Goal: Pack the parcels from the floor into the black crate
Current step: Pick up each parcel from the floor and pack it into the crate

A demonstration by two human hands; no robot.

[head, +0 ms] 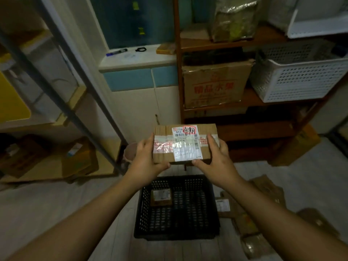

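I hold a brown cardboard parcel [185, 144] with a white shipping label and clear tape up in the air, above and beyond the black crate [177, 232]. My left hand [146, 162] grips its left end and my right hand [214, 159] grips its right end, thumbs under the near edge. The perforated black crate sits on the floor below, with one small labelled parcel [161, 196] lying inside near its far left. Several more brown parcels [263, 187] lie on the floor to the crate's right.
A wooden shelf unit [252, 102] at the right back holds a printed carton [214, 85] and a white perforated basket [301, 80]. A metal rack [79, 117] with boxes stands at the left. A brown carton [295, 147] sits on the floor at the right.
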